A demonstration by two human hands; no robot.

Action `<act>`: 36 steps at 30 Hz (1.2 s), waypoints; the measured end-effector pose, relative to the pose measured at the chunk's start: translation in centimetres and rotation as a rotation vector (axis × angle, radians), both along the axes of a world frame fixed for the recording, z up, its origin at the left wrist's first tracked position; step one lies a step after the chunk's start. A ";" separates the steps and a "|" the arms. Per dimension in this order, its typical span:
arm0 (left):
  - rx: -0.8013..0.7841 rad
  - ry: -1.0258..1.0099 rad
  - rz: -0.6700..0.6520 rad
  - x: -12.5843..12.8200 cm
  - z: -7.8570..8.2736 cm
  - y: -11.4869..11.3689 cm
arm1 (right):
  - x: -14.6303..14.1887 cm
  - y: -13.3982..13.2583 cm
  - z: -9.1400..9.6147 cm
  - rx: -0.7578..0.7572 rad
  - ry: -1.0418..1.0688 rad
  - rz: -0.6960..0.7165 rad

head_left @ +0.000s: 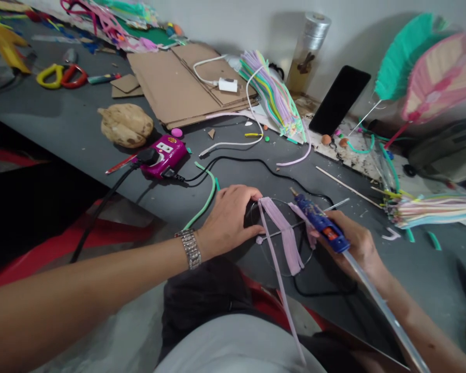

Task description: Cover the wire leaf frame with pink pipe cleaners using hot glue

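My left hand [227, 220], with a metal watch on its wrist, pinches the upper end of a lilac pipe cleaner [274, 251] between thumb and forefinger. Its long tail hangs down toward my lap. Beside it, a band of lilac pipe cleaners [282, 233] lies across a thin round wire frame [275, 272], with a thin stick crossing the middle. My right hand [359, 241] is wrapped round a blue glue gun [326, 228]. The gun's nozzle points up and left, above the frame. From its back end runs a long clear glue stick [380, 300].
A magenta power adapter [165, 155] with black cords sits left of centre. Behind are cardboard sheets [159, 77], a pipe-cleaner bundle [274, 96], a bottle [308, 52] and a propped phone [339, 98]. Scissors [73, 76] lie far left. Fan-shaped pieces [442, 77] stand right.
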State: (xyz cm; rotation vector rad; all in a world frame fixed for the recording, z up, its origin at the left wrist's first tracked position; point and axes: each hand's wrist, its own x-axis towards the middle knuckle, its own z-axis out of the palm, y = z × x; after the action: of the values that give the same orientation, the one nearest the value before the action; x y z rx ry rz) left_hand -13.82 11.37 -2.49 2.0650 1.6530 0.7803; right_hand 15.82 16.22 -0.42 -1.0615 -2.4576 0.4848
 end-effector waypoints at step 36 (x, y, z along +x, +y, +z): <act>0.010 -0.006 -0.107 -0.1 0.1 0.9 | 8.8 -1.4 -1.0 0.273 -0.134 -0.247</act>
State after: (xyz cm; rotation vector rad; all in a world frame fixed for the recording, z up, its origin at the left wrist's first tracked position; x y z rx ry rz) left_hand -13.88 12.24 -2.41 2.1369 1.5239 0.7596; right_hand 24.64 14.84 -1.41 -1.2890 -2.3721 0.0000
